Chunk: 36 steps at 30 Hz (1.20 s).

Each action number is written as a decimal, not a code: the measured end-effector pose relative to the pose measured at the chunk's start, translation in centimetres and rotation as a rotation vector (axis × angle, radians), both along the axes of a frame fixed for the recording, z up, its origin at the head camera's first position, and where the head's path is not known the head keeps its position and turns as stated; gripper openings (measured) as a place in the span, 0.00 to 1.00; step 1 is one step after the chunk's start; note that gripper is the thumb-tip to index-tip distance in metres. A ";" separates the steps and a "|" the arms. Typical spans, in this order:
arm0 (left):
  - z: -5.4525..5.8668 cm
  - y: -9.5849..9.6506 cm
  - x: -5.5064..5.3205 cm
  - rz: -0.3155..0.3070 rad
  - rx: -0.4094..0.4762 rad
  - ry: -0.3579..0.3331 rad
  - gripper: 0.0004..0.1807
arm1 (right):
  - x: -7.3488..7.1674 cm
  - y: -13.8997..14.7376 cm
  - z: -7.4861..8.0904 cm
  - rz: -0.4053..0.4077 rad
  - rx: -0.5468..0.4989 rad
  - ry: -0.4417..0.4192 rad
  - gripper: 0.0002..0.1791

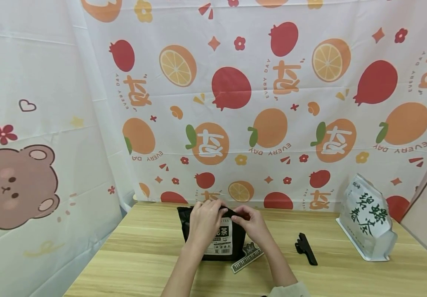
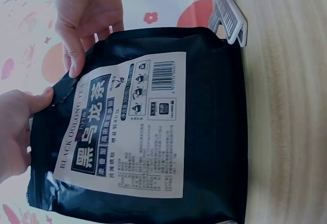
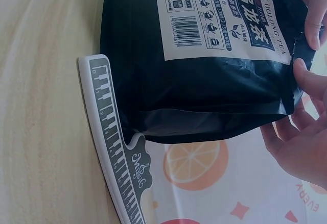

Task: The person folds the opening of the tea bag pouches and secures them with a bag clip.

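A black bag of oolong tea [image 2: 214,132] with a pale printed label stands upright on the table. My left hand [image 1: 205,222] pinches its top edge left of the middle, thumb on the label side. On the right part of that edge, my right hand [image 1: 255,226] pinches the bag between thumb and fingers, which are partly behind it. The top edge looks folded or creased between the two hands in the right wrist view. Against the bag's lower right corner lies a grey and white clip with a piano-key pattern [image 3: 115,137], marked "Music".
To the right on the wooden table [image 1: 124,255] lies a black clip [image 1: 306,248]. Farther right stands a white tea bag with green characters [image 1: 367,218]. A fruit-print cloth [image 1: 295,165] hangs behind the table, and a bear-print cloth [image 1: 79,165] hangs at the left.
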<state>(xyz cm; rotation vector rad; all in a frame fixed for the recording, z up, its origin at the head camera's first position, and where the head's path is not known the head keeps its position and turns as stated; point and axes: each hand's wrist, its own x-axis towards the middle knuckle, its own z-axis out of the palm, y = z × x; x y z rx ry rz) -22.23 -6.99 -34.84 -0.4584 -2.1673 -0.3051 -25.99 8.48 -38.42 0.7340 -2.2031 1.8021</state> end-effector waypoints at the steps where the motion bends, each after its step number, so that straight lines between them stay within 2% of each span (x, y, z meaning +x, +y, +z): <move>1: 0.0 0.0 0.0 0.003 -0.001 0.003 0.05 | 0.0 0.0 0.0 0.001 -0.002 -0.003 0.05; 4: -0.1 0.1 -0.1 0.003 0.006 0.011 0.05 | 0.1 0.0 0.0 0.022 -0.002 -0.009 0.06; 9: 0.0 -0.1 -0.1 -0.008 0.029 0.009 0.05 | 0.1 0.8 0.3 0.105 0.054 -0.019 0.08; 13: 0.0 -0.2 -0.1 -0.012 0.034 -0.007 0.05 | 0.7 1.4 1.1 0.149 0.096 -0.009 0.08; 15: 0.0 -0.2 -0.2 -0.012 0.034 -0.010 0.05 | 1.1 1.4 1.5 0.146 0.099 -0.007 0.08; 18: -0.1 -0.1 -0.2 -0.004 0.025 -0.006 0.05 | 1.6 1.1 1.9 0.091 0.097 -0.006 0.08; 23: -0.3 0.0 -0.3 0.005 0.009 0.005 0.06 | 1.9 0.5 1.8 -0.012 0.041 -0.022 0.07; 27: -0.3 0.1 -0.2 0.009 0.012 0.001 0.06 | 2.0 0.3 1.5 -0.054 0.012 -0.017 0.06; 32: -0.2 0.1 -0.1 0.005 0.009 -0.017 0.05 | 1.9 0.4 1.6 -0.051 0.023 -0.031 0.06; 36: -0.2 0.0 -0.2 -0.005 0.012 -0.018 0.05 | 1.7 0.7 1.6 0.007 0.064 -0.017 0.06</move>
